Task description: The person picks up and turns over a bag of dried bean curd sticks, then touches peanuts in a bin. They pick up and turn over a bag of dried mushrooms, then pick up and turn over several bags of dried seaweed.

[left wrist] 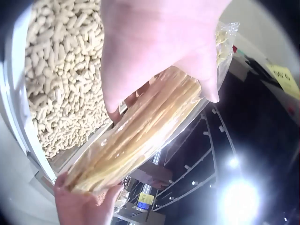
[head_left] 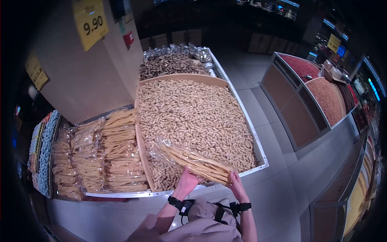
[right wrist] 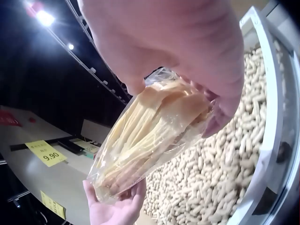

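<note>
A clear plastic bag of long, pale yellow dried sticks (head_left: 201,164) is held above the near part of a bin of unshelled peanuts (head_left: 193,117). The left hand (head_left: 186,182) grips its middle, with the thumb on one side and fingers round the other, as the left wrist view shows of the bag (left wrist: 140,126) and the hand (left wrist: 159,42). The right hand (head_left: 238,188) holds the bag's right end; in the right wrist view this hand (right wrist: 173,51) curls round the end of the bag (right wrist: 150,131). The bag's loose plastic end points to the upper left.
Similar bags (head_left: 117,153) lie stacked left of the peanuts, behind a wooden divider (head_left: 143,161). Dark dried goods (head_left: 173,64) fill the bin beyond. A pillar (head_left: 90,76) with yellow price signs rises at the left. Other bins (head_left: 298,109) stand across the aisle at the right.
</note>
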`<state>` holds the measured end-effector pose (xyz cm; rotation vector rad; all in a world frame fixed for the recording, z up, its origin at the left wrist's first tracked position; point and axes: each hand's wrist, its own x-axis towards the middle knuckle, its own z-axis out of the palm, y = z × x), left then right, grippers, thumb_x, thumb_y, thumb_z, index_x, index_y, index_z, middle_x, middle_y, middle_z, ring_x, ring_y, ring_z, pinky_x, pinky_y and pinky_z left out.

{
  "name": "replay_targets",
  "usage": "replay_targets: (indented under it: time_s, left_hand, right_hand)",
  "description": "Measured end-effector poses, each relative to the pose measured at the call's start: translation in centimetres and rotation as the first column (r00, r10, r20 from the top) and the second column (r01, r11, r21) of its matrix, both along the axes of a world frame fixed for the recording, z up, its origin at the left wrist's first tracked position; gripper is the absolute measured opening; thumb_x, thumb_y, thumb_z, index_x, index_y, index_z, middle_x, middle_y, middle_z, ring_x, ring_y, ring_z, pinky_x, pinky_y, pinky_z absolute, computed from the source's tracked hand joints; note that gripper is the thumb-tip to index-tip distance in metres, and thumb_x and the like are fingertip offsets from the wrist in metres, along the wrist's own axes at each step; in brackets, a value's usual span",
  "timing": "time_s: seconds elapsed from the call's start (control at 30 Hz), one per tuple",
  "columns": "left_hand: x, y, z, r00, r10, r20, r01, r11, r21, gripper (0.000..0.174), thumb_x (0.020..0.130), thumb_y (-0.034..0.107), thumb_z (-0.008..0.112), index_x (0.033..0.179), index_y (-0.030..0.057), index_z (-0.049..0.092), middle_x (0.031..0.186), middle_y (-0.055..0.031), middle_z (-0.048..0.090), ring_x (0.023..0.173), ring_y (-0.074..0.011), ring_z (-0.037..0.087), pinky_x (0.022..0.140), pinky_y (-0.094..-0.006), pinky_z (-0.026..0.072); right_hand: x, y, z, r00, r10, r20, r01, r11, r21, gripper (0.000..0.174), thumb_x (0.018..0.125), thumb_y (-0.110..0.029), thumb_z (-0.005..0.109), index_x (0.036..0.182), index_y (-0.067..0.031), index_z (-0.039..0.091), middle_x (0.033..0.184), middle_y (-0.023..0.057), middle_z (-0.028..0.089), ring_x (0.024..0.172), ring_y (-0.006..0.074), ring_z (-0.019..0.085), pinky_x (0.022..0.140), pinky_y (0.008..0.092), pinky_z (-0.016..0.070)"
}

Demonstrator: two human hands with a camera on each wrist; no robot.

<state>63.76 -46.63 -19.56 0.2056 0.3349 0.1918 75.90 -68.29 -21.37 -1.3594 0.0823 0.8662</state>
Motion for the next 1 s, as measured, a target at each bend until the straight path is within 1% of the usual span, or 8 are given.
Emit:
replay_targets:
  time_s: [0.1,0.2,0.23,0.47,0.5,0.67,0.8,1.0]
  left_hand:
    - [4.1,-5.3,-0.1,0.998,-0.052,-0.037,0.057,0.986,0.16,0.096,0.069,0.049,0.079,0.14,0.0046,0.033,0.142,-0.0098,0.041,0.132,-0.0264,0.036,0.113,-0.0442,0.0261]
    - [8.1,-9.8,0.4,0.996,-0.074,-0.057,0.084,0.976,0.201,0.095,0.068,0.049,0.08,0.139,0.0052,0.034,0.141,-0.01,0.041,0.131,-0.0261,0.037,0.112,-0.0432,0.0272]
    - [9.4,-11.2,0.4,0.996,-0.082,-0.021,0.084,0.962,0.26,0.098,0.069,0.051,0.078,0.142,0.0054,0.032,0.143,-0.0108,0.04,0.132,-0.028,0.036,0.113,-0.0448,0.0267]
    - [17.1,-19.2,2.3,0.965,-0.24,0.106,0.214,0.954,0.212,0.119,0.055,0.067,0.077,0.145,0.0082,0.026,0.147,-0.0113,0.033,0.134,-0.0298,0.032,0.113,-0.0488,0.0253]
    - [18.4,-20.1,2.0,0.952,-0.279,0.123,0.24,0.934,0.263,0.123,0.057,0.078,0.066,0.147,0.007,0.019,0.15,-0.013,0.028,0.138,-0.0308,0.026,0.116,-0.0497,0.0193]
    - [26.5,-24.7,1.3,0.949,-0.304,0.079,0.29,0.945,0.154,0.121,0.06,0.087,0.052,0.147,0.0074,0.022,0.149,-0.0129,0.03,0.135,-0.03,0.03,0.112,-0.0497,0.0235]
    - [34.4,-27.9,-0.7,0.934,-0.34,0.109,0.334,0.94,0.07,0.112,0.068,0.082,0.052,0.146,0.0072,0.023,0.148,-0.0125,0.031,0.134,-0.0285,0.032,0.111,-0.048,0.0261]
    - [49.5,-32.1,-1.3,0.955,-0.291,0.063,0.269,0.934,0.235,0.086,0.087,0.065,0.047,0.144,0.0034,0.027,0.145,-0.013,0.036,0.134,-0.0272,0.034,0.112,-0.0428,0.0255]
  right_hand:
    - [4.1,-6.4,-0.3,0.979,-0.124,0.164,0.133,0.99,-0.048,0.046,0.1,-0.044,0.042,0.127,-0.0074,0.049,0.117,0.0028,0.057,0.109,0.0126,0.053,0.089,0.0273,0.0444]
    - [7.1,-12.3,2.3,0.964,-0.168,0.208,0.172,0.985,-0.001,0.047,0.1,-0.044,0.043,0.128,-0.0073,0.048,0.119,0.0033,0.057,0.109,0.0121,0.054,0.09,0.0276,0.0437]
    - [7.8,-13.9,2.7,0.957,-0.208,0.202,0.215,0.977,-0.012,0.052,0.098,-0.049,0.044,0.123,-0.0041,0.052,0.115,0.0057,0.058,0.109,0.0128,0.05,0.095,0.0284,0.0371]
    - [13.3,-22.0,1.9,0.903,-0.372,0.217,0.398,0.913,-0.089,0.056,0.099,-0.056,0.034,0.121,-0.0076,0.051,0.115,0.0038,0.056,0.108,0.0118,0.052,0.093,0.0292,0.0398]
    - [14.4,-23.3,1.4,0.906,-0.402,0.136,0.414,0.907,-0.08,0.06,0.098,-0.055,0.037,0.125,-0.0034,0.05,0.12,0.0068,0.054,0.115,0.0145,0.048,0.103,0.032,0.0328]
    - [20.3,-28.4,0.8,0.9,-0.433,0.051,0.436,0.897,-0.077,0.066,0.098,-0.06,0.03,0.127,-0.0032,0.047,0.12,0.0064,0.054,0.116,0.0149,0.047,0.104,0.0327,0.0309]
    - [27.3,-32.3,0.6,0.888,-0.455,0.065,0.46,0.881,-0.113,0.061,0.098,-0.056,0.036,0.128,-0.0042,0.046,0.122,0.0061,0.052,0.117,0.0149,0.046,0.103,0.0329,0.0325]
    - [40.7,-38.5,2.7,0.922,-0.388,0.001,0.38,0.902,-0.204,0.062,0.094,-0.055,0.047,0.133,-0.0074,0.042,0.126,0.0064,0.051,0.117,0.0165,0.047,0.099,0.0337,0.0355]
